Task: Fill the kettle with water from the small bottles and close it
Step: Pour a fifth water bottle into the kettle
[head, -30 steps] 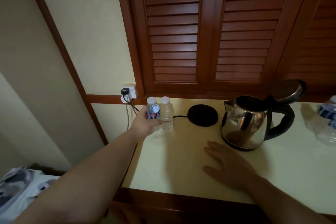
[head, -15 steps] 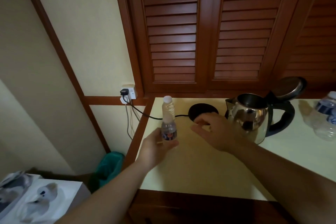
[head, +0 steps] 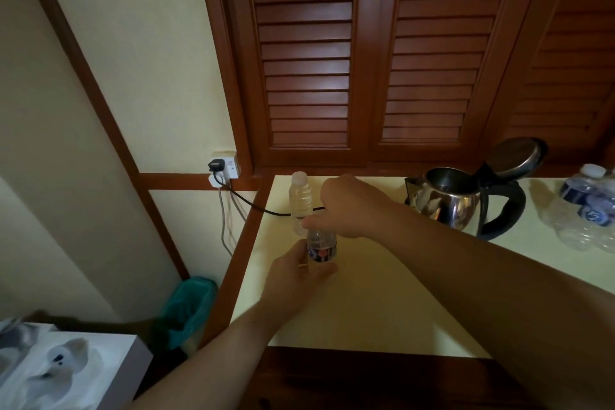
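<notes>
Your left hand (head: 293,280) grips the lower body of a small labelled bottle (head: 322,248), fingers curled round it just under the label; the bottle stands upright over the near left part of the tabletop (head: 382,303); I cannot tell if its base touches the surface. Your right hand (head: 346,206) comes over the top of this bottle with its fingers curled down at the neck, and it hides the cap; it seems to pinch the cap, but the grip itself is not visible. A second small bottle (head: 300,196), with a white cap, stands upright just behind, near the back edge.

The kettle (head: 447,200) stands well apart to the right on the tabletop, its lid (head: 515,156) tilted up and open, its black handle (head: 506,210) turned to the right; it is not on its base.

I judge the bottle light and thin-walled; if you squeeze hard once the cap is off, water can jump out; hold it low and firm but not tight, and twist only at the cap. The plastic may be slippery. The kettle is stiff steel and becomes heavier when filled; take it only by the handle. More bottles (head: 589,210) lie at the far right.
</notes>
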`<state>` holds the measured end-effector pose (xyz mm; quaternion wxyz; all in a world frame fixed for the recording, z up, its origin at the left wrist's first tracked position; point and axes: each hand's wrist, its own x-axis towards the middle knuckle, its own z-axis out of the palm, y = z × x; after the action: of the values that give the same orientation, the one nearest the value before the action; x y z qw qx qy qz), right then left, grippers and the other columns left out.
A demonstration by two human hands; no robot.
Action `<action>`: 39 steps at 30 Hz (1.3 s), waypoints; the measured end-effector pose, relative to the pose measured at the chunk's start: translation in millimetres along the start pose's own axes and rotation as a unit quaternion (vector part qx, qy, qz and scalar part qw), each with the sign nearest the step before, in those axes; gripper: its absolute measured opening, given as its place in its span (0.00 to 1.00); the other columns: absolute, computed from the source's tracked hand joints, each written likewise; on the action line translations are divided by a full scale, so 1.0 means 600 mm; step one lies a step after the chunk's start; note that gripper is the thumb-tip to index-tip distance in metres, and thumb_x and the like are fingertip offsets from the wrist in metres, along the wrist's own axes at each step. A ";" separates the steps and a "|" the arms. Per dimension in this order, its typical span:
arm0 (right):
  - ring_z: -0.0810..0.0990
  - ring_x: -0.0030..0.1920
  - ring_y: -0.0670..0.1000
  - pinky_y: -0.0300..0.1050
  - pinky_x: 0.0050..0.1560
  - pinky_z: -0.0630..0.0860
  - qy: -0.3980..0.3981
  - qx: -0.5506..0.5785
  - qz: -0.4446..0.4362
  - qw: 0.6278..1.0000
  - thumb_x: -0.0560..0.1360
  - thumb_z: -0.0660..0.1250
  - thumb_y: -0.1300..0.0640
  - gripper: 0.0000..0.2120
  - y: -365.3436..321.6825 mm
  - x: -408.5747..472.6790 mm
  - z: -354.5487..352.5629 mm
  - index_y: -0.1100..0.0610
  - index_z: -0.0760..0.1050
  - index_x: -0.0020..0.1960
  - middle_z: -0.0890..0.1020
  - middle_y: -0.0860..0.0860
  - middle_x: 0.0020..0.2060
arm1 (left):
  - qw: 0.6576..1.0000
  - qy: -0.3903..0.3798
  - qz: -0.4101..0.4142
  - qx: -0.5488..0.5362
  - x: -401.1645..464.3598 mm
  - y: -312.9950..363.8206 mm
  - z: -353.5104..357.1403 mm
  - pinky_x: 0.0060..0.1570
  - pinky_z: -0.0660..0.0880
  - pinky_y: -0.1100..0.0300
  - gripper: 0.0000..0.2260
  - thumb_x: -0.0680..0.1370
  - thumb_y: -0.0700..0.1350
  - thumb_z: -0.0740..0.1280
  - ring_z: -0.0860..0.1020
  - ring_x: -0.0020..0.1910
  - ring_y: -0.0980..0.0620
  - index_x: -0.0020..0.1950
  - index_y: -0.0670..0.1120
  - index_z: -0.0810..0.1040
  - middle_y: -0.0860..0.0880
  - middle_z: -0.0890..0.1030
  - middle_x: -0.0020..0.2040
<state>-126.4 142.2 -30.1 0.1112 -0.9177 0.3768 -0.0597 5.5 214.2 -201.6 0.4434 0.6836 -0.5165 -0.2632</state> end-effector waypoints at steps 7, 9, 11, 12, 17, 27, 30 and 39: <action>0.79 0.30 0.52 0.44 0.32 0.73 -0.087 -0.044 -0.054 0.994 0.75 0.74 0.49 0.16 0.002 0.021 -0.024 0.55 0.73 0.36 0.78 0.52 0.30 | 1.000 -0.018 0.011 0.021 -0.001 0.005 -0.004 0.48 0.75 0.72 0.16 0.77 0.56 0.76 0.78 0.48 0.74 0.55 0.71 0.71 0.68 0.81 0.50; 0.84 0.37 0.54 0.45 0.36 0.76 -0.114 -0.043 -0.075 0.990 0.75 0.73 0.52 0.09 0.009 0.030 -0.029 0.56 0.80 0.43 0.83 0.54 0.37 | 0.999 -0.017 0.018 0.028 -0.001 0.003 -0.004 0.50 0.76 0.69 0.16 0.77 0.57 0.75 0.79 0.49 0.73 0.55 0.72 0.71 0.68 0.81 0.50; 0.82 0.41 0.52 0.48 0.41 0.78 -0.128 -0.030 -0.102 0.986 0.75 0.73 0.53 0.03 0.017 0.036 -0.034 0.51 0.80 0.44 0.83 0.51 0.42 | 0.999 -0.016 0.024 0.031 -0.002 0.001 -0.004 0.50 0.77 0.69 0.16 0.77 0.57 0.75 0.79 0.50 0.72 0.56 0.71 0.71 0.67 0.82 0.51; 0.81 0.42 0.50 0.49 0.43 0.79 -0.133 -0.031 -0.115 0.984 0.75 0.73 0.53 0.02 0.018 0.039 -0.037 0.49 0.81 0.46 0.82 0.50 0.43 | 0.999 -0.015 0.022 0.030 -0.002 0.000 -0.003 0.50 0.77 0.68 0.16 0.77 0.57 0.75 0.80 0.50 0.71 0.56 0.71 0.72 0.66 0.82 0.51; 0.80 0.49 0.49 0.53 0.52 0.81 -0.152 -0.059 -0.132 0.978 0.75 0.73 0.60 0.14 0.023 0.048 -0.043 0.49 0.82 0.59 0.82 0.47 0.50 | 0.999 -0.019 0.020 0.034 -0.004 0.006 -0.004 0.48 0.74 0.73 0.16 0.77 0.56 0.74 0.80 0.50 0.71 0.57 0.71 0.71 0.68 0.81 0.51; 0.78 0.32 0.54 0.50 0.35 0.75 -0.091 -0.045 -0.097 0.990 0.75 0.74 0.46 0.19 0.005 0.038 -0.030 0.47 0.65 0.36 0.75 0.50 0.32 | 0.999 -0.021 0.018 0.043 -0.006 0.008 -0.006 0.44 0.73 0.75 0.16 0.77 0.55 0.75 0.77 0.49 0.77 0.55 0.71 0.70 0.70 0.80 0.49; 0.81 0.41 0.54 0.49 0.41 0.79 -0.106 -0.042 -0.116 0.987 0.75 0.74 0.54 0.05 0.002 0.038 -0.035 0.54 0.80 0.44 0.77 0.47 0.40 | 0.999 -0.020 0.017 0.036 -0.005 0.007 -0.006 0.47 0.74 0.71 0.15 0.77 0.56 0.75 0.79 0.49 0.74 0.54 0.71 0.71 0.69 0.81 0.49; 0.81 0.50 0.45 0.41 0.46 0.78 -0.058 0.028 -0.065 0.996 0.74 0.76 0.53 0.11 0.083 0.015 -0.059 0.51 0.82 0.55 0.82 0.44 0.50 | 0.999 -0.011 0.024 0.021 -0.004 0.002 -0.003 0.49 0.75 0.71 0.16 0.77 0.56 0.75 0.81 0.52 0.67 0.57 0.70 0.72 0.68 0.82 0.52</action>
<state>-160.9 95.9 -7.8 0.1544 -0.9385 0.3079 -0.0243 5.8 217.0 -200.2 0.4299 0.6772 -0.5428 -0.2489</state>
